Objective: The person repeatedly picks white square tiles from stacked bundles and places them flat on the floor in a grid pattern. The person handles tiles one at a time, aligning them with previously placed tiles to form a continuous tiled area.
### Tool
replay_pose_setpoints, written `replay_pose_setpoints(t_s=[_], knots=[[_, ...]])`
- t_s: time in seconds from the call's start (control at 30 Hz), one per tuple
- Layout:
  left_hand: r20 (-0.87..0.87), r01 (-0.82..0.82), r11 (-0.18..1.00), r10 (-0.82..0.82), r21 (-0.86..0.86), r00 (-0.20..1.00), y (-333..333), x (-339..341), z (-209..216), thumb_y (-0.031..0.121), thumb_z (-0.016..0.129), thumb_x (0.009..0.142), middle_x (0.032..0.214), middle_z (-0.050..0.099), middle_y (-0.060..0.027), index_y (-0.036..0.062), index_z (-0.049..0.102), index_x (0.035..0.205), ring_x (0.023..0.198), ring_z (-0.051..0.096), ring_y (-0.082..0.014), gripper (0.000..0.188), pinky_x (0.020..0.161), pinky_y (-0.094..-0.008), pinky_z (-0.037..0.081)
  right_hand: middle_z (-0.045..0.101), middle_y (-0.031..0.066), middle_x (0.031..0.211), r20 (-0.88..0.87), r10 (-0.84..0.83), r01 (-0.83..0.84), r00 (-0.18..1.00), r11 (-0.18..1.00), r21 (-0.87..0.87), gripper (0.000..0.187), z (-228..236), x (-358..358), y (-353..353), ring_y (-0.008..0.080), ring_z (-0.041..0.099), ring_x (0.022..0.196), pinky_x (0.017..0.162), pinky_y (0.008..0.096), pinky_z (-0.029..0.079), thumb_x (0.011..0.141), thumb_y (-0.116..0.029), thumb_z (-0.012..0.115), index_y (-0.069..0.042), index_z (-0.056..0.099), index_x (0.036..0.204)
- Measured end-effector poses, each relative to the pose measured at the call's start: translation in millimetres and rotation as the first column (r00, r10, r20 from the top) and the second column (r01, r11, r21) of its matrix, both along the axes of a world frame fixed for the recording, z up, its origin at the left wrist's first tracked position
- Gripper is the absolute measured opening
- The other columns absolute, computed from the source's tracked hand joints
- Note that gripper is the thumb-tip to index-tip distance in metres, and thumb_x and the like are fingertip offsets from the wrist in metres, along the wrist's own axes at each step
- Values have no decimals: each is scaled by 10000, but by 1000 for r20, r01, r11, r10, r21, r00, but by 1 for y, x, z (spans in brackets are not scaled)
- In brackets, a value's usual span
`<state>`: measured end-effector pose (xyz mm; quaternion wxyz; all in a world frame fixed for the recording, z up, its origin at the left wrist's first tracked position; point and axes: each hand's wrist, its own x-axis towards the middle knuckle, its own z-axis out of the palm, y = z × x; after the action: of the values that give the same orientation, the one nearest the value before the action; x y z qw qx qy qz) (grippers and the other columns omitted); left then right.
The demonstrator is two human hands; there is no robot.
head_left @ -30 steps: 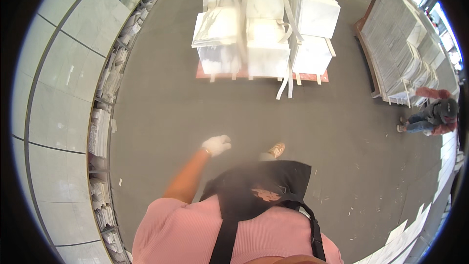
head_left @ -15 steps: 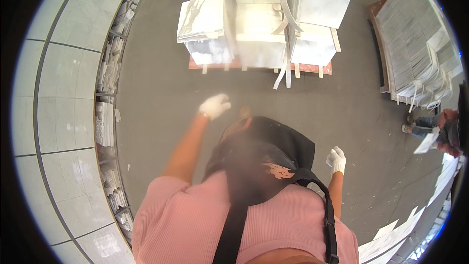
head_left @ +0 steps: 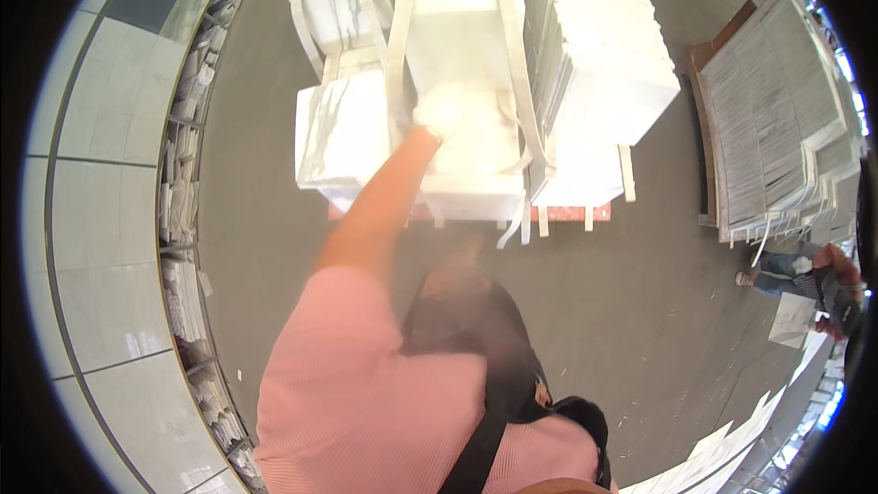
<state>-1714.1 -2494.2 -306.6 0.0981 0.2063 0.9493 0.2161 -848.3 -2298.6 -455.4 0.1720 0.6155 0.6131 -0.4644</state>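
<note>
My left arm (head_left: pixel 382 197) stretches forward to the middle stack of pale marble slabs (head_left: pixel 480 151). At its end, my white-gloved left hand (head_left: pixel 437 117) lies over or on the stack's top; white glare hides its fingers and any contact. Beside the hand runs a whitish strap (head_left: pixel 399 46), and another strap (head_left: pixel 512 46) passes over the stack farther right. A lower block of grey-veined slabs (head_left: pixel 343 123) stands to the left, and a taller slab stack (head_left: pixel 617 64) to the right. My right hand is out of view.
The stacks stand on a red base (head_left: pixel 573 214). At right are another strapped slab stack (head_left: pixel 777 119) and a person (head_left: pixel 809 279) beside a pale slab (head_left: pixel 790 318). Large tiles (head_left: pixel 101 265) line the left, with narrow racked pieces (head_left: pixel 186 297) alongside. The floor is grey.
I have come closer to the slab stacks, which now fill more of the view. My left hand has moved forward over the middle stack. My right hand has gone out of view.
</note>
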Motion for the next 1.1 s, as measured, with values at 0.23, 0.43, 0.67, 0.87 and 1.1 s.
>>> replay_pose_setpoints(t_s=[0.23,0.43,0.67,0.87,1.1], knots=[[-211,-51,976,5,-211,977,66,-136,-17,342,707,857,1545,386,-167,76,413,1484,1400,386,-366,742,1111,-507,370,714,160,1070,79,-309,313,948,949,-41,374,95,-122,-37,322,665,1030,901,438,535,848,-84,671,-16,670,1216],[-598,-127,973,-15,-195,801,63,-176,-33,308,740,797,1400,475,-157,33,466,1399,1310,433,-324,717,1085,-482,356,694,160,1145,119,-452,463,884,880,-101,449,125,-155,-38,271,648,1070,927,405,510,927,-86,617,23,573,1361],[-573,-95,985,-3,-142,820,66,-185,-33,250,743,775,1295,534,-165,0,491,1352,1262,463,-323,678,1082,-469,369,660,158,1231,77,-263,272,962,947,-171,520,109,-155,-40,265,634,1099,959,396,491,955,-81,611,47,487,1443],[-606,-91,992,18,-90,796,68,-179,-30,255,721,779,1133,593,-150,16,556,1207,1145,530,-317,518,966,-454,451,658,160,1238,115,-320,335,941,930,-155,512,107,-163,-32,262,634,1105,966,393,489,956,-83,612,44,495,1438],[-544,-74,983,-31,-168,838,57,-148,4,264,691,801,977,632,-100,101,640,984,952,614,-288,250,814,-453,495,657,162,1245,120,-375,391,919,906,-162,503,115,-189,-31,258,633,1112,974,391,486,958,-85,613,40,505,1433]])
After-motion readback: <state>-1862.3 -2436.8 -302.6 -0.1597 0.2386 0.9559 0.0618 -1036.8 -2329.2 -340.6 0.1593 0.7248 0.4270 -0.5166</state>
